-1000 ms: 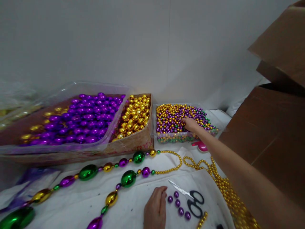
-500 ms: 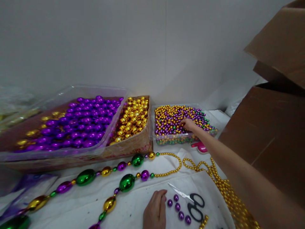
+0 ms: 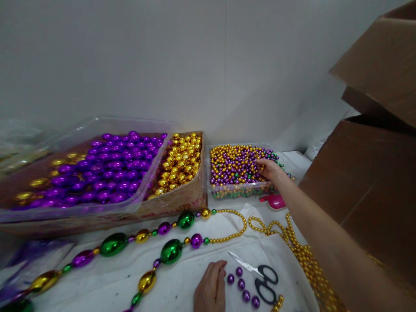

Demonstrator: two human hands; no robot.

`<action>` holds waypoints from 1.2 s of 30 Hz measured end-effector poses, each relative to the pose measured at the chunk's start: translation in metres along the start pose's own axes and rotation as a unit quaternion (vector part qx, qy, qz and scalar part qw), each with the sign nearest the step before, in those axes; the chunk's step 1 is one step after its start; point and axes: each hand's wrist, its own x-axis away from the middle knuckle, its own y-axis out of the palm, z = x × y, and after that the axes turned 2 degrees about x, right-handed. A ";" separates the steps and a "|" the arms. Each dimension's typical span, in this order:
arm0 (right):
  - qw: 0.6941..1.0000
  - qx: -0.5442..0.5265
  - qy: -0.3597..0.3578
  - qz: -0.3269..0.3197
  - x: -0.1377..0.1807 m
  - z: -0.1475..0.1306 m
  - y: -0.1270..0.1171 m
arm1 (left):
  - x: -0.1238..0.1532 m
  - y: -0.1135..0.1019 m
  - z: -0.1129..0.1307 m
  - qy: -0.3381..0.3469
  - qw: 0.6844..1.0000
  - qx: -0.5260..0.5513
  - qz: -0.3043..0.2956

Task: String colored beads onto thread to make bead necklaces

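My right hand reaches over the clear plastic tub of small purple, gold and green beads. Its fingertips are drawn together at the surface of the beads; whatever lies between them is hidden. On the white cloth at the bottom, my left hand rests on its side with fingers curled together, its palm out of sight. Just right of it lie several loose purple beads and scissors with black handles, blades apart. A large-bead necklace in green, gold and purple stretches across the cloth.
Left stands a cardboard box of gold beads, with a clear tray of larger purple beads on it. A pink object sits by the small tub. Gold bead strands and a big carton are on the right.
My right hand has moved to the right over the small beads in the tub. My left hand stays in place, and the view has shifted slightly.
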 end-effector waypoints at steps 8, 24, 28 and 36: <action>0.985 0.168 0.000 0.036 -0.005 0.003 0.029 | -0.002 -0.001 0.001 0.018 1.000 -0.010 0.018; 0.950 0.309 -0.043 -0.008 -0.003 -0.007 0.050 | 0.004 0.012 -0.011 0.014 0.998 0.015 0.058; 0.923 0.382 -0.043 -0.006 -0.004 -0.008 0.060 | 0.004 0.015 -0.011 0.009 0.998 0.017 0.067; 0.905 0.422 -0.042 -0.031 -0.005 -0.008 0.046 | 0.002 0.013 -0.005 0.007 0.997 0.028 0.071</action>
